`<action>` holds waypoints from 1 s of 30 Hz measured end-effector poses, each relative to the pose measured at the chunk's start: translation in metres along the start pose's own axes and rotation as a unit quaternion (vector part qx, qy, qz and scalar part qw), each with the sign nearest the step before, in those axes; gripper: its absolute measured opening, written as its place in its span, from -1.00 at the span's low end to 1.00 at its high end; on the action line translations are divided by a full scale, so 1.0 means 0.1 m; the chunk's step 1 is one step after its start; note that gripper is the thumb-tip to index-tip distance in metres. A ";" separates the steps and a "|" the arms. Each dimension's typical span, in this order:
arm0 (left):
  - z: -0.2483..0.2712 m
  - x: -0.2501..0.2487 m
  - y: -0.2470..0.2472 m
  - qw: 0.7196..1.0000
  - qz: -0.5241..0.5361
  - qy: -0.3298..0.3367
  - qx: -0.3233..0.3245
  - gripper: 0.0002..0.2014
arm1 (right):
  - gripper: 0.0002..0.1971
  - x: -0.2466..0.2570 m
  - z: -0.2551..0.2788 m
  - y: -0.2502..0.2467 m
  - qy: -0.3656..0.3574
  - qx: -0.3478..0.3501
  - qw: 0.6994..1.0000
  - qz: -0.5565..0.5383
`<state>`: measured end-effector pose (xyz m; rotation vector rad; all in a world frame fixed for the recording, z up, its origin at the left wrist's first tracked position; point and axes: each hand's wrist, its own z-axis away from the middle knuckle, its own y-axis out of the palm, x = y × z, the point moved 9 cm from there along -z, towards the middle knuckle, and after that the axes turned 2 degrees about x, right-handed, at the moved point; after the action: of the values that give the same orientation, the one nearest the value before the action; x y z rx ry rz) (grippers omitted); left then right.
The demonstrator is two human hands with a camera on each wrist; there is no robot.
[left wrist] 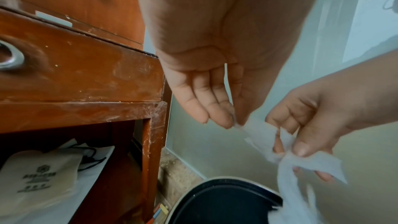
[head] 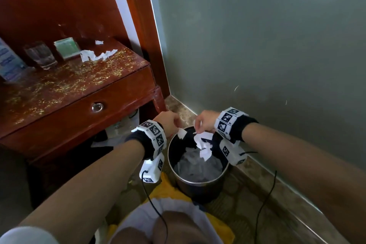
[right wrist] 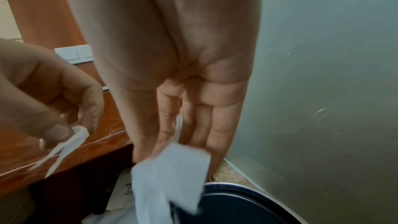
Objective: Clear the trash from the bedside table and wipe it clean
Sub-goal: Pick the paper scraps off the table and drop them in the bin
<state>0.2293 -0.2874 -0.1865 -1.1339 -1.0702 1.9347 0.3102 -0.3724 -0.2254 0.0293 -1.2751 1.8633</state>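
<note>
Both hands hang over a round metal trash bin with a dark liner, on the floor right of the bedside table. My left hand pinches a small white paper scrap above the bin's near-left rim. My right hand pinches a bunch of torn white paper scraps that dangles into the bin's mouth. In the right wrist view the scraps hang below my fingertips. More white scraps and yellow crumbs lie on the tabletop.
A drinking glass, a green box and a blue-white pack stand at the table's back. A drawer with a metal pull faces me. The grey wall is close on the right. A yellow cloth lies beside the bin.
</note>
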 end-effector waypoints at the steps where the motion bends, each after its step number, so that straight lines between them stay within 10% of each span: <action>1: -0.01 0.00 0.03 1.000 -0.003 -0.002 0.008 -0.87 | -0.80 -0.07 -0.02 0.03 0.013 0.003 0.999 -0.037; 13: -0.05 0.35 -0.36 0.998 0.044 -0.023 -0.042 -0.87 | -0.82 0.12 -0.20 -0.43 -0.001 -0.103 0.992 -0.073; 30: -0.08 2.16 -2.22 0.953 0.098 -0.164 -0.236 -0.80 | -0.85 2.22 -1.44 -1.57 -0.140 -0.247 0.954 -0.096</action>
<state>0.1737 -0.0039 -0.0749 -1.2256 -1.7285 2.1361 0.3319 -0.1051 -0.0758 0.1482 -1.8359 1.3670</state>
